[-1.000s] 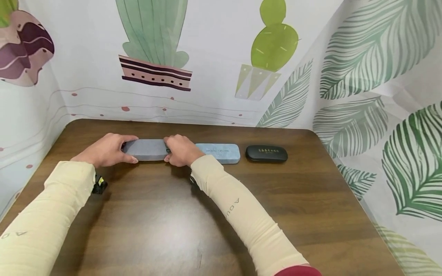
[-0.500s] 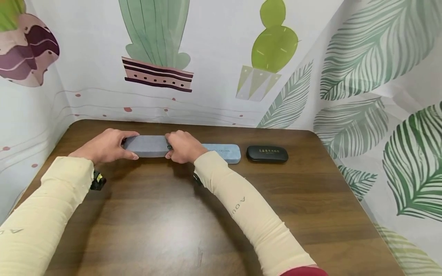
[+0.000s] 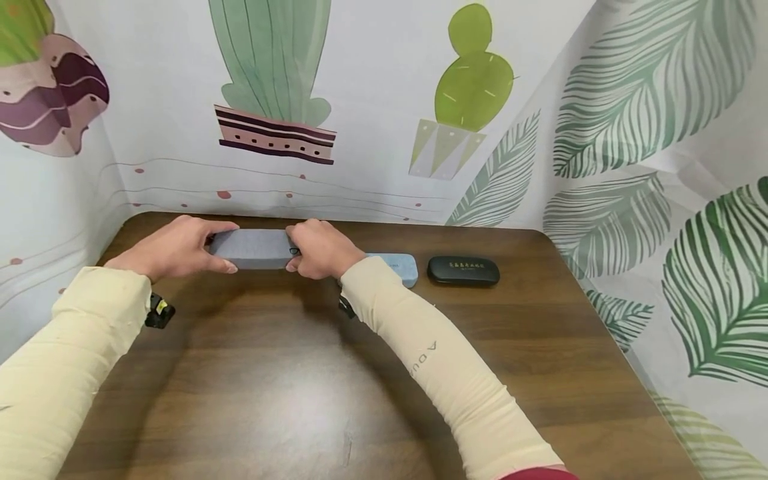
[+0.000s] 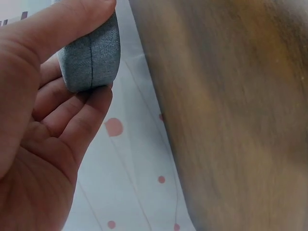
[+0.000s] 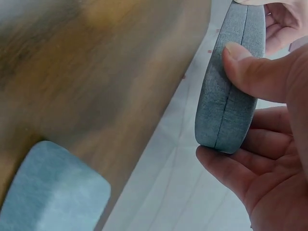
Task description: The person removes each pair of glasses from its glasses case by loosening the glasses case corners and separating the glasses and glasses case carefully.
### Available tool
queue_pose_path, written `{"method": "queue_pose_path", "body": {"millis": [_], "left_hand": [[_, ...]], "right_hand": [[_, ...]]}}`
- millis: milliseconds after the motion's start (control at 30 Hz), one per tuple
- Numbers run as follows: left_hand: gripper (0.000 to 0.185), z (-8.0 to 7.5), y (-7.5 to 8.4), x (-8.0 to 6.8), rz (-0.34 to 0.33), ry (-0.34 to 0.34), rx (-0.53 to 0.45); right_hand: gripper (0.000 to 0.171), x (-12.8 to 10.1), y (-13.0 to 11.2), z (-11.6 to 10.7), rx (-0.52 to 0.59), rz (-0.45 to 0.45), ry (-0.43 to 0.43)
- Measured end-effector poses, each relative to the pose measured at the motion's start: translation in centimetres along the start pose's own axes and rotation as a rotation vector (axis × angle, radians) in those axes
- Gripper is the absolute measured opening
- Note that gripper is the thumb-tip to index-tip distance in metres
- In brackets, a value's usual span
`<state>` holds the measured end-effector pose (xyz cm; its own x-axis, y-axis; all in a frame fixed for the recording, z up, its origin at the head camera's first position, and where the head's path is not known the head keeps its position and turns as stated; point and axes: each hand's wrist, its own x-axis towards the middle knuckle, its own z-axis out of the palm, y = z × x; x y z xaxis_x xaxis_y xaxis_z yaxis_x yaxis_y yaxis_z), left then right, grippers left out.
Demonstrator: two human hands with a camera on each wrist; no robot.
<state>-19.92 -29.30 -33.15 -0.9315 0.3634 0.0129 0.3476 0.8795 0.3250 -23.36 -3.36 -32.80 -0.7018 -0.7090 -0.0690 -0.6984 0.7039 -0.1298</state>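
Note:
Both hands hold a grey-blue glasses case (image 3: 255, 249), lifted over the back left of the table. My left hand (image 3: 174, 247) grips its left end between thumb and fingers; the right hand (image 3: 324, 248) grips the other end. In the left wrist view the thumb crosses one face of the grey-blue case (image 4: 94, 57), with fingers under its edge. A thin seam runs along the side of the case (image 5: 226, 106) in the right wrist view, and its lid is closed. To the right lies a light blue glasses case (image 3: 401, 269), partly hidden by my right hand and sleeve.
A black glasses case (image 3: 463, 271) with gold lettering lies at the right of the row. The brown wooden table (image 3: 288, 373) ends at the back against a white cloth (image 3: 372, 180) printed with cacti and leaves.
The two hands have raised the grey-blue case from near the tabletop, upward in the head view. More of the light blue case is now covered by the right hand and sleeve.

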Motion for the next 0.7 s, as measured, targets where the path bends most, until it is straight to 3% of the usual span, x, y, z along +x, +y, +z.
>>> {"method": "queue_pose_path", "body": {"millis": [233, 533, 700], "left_hand": [[0.078, -0.8, 0.4, -0.3, -0.024, 0.003, -0.003], [0.084, -1.5, 0.7, -0.3, -0.028, -0.007, -0.004], [0.088, -2.0, 0.8, -0.5, -0.041, -0.010, 0.003]], "right_hand": [[0.022, -0.6, -0.2, -1.1, 0.017, -0.027, 0.029], [0.026, -1.0, 0.0, -2.1, 0.024, -0.048, 0.053], [0.027, -1.2, -0.1, -2.9, 0.033, -0.041, 0.022]]}}
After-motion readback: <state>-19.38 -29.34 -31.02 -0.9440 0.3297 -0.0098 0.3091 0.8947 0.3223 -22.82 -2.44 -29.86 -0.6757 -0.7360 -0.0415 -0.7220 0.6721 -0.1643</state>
